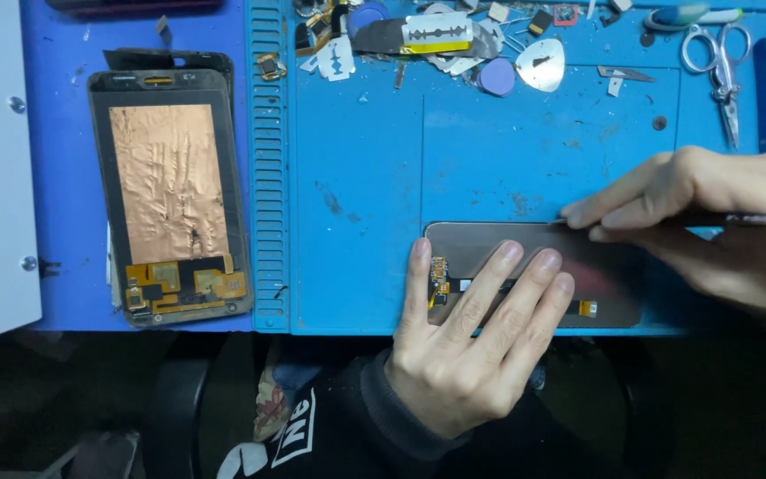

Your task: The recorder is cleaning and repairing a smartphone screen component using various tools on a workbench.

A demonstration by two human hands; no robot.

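Blue ribbed rubber work mat under dark flat rectangular screen panel, pinned by left hand, fingers spread flat. Right hand pinched narrow around thin dark tool, tip seemingly at panel's far edge. Copper-foiled phone screen assembly well apart, left.

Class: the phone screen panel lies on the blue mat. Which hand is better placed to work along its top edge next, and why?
Probably the right hand: it grips a thin dark tool whose tip meets the panel's top edge. The left hand lies flat, pinning the panel.

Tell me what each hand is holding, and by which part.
The right hand pinches a thin dark tool near its front end, its tip at the dark screen panel's upper edge. The left hand grips nothing; it presses flat on that panel.
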